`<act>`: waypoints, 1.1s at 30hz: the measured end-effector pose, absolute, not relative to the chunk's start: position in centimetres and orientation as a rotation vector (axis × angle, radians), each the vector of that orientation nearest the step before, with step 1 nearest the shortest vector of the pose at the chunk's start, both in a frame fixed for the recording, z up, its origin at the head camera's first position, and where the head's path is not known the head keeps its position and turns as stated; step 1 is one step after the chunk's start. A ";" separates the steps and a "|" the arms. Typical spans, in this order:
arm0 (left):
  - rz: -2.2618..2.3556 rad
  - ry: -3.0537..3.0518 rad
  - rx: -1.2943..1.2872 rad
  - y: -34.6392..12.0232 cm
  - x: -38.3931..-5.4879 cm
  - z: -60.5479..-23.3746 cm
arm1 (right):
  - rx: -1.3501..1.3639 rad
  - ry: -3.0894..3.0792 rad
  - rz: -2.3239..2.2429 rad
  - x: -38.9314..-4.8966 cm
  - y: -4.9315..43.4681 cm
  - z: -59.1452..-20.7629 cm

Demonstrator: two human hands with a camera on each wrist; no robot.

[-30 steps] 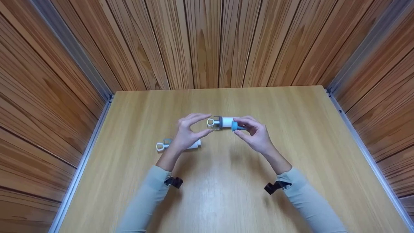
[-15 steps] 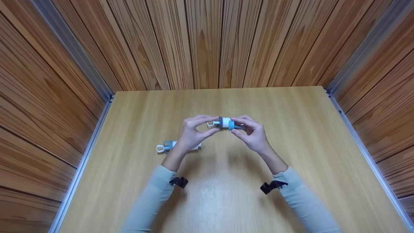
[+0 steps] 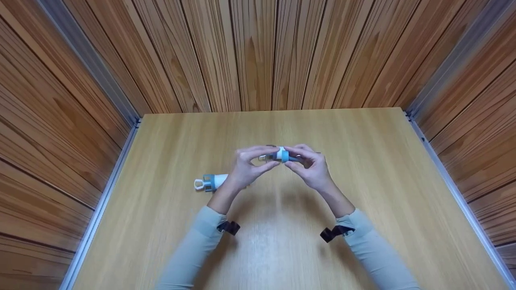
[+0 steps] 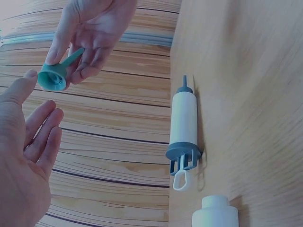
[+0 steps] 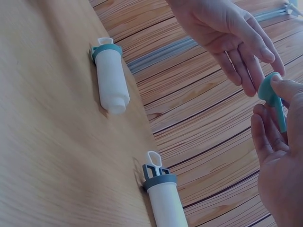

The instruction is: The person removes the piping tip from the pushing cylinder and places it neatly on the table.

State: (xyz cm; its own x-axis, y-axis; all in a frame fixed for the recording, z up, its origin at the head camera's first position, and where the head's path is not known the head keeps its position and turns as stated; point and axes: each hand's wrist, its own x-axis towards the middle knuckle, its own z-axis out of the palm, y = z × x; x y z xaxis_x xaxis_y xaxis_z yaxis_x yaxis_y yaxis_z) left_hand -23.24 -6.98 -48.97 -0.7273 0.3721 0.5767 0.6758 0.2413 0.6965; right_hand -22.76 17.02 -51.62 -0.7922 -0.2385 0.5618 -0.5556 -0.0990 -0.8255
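Observation:
My right hand (image 3: 313, 168) pinches a teal nozzle (image 3: 285, 156) between thumb and fingers, its wide threaded mouth turned to the left. In the left wrist view, the hollow inside of the nozzle (image 4: 53, 79) shows. My left hand (image 3: 249, 168) holds nothing; its thumb and fingertips reach right up to the nozzle's rim. On the table lies a white piping syringe with a teal collar (image 5: 112, 78), its neck bare. A second white syringe with a dark grey-blue collar (image 4: 183, 118) has a nozzle on its tip; in the head view the hands partly hide it.
Both syringes lie on the wooden table (image 3: 266, 249), the teal-collared one partly behind the left forearm. Wood-panelled walls (image 3: 258, 56) stand at the back and both sides, with metal rails along the side edges. Each wrist wears a black camera (image 3: 229, 227).
My left hand has moved right, up to the nozzle, uncovering more of the teal-collared syringe. The right hand, still pinching the nozzle, has shifted slightly left.

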 end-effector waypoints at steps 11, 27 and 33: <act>-1.486 -2.226 -0.983 -6.6 -23.1 -49.2 | 0.954 -1.886 2.007 -22.9 16.6 -51.7; -1.524 -2.237 -0.976 -6.3 -23.0 -49.1 | 0.979 -1.921 1.975 -22.9 16.9 -51.6; -1.525 -2.227 -0.993 -6.3 -23.0 -49.0 | 0.985 -1.904 1.976 -22.8 17.0 -51.7</act>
